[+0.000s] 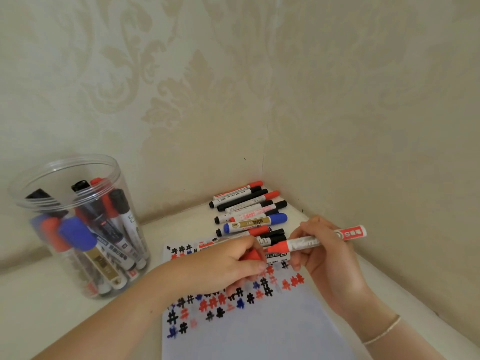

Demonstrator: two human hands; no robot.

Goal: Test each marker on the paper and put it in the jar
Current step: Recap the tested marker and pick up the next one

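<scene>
Paper (259,331) nearest. Above paper, right hand (330,258) pinches red marker (317,241) mid-barrel: light, stiff, slick plastic. Left hand (228,263) grips red cap (253,255).

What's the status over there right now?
Right hand grips red marker, uncapped. Left hand holds red cap. Jar open; paper unobstructed.

You're in a home, prob. a living room or bedroom corner: damask wallpaper (181,87) on both walls, a cream counter (52,307) tucked into the corner, w/ a jar (78,224), markers (249,211) and paper (259,333) on it.
</scene>
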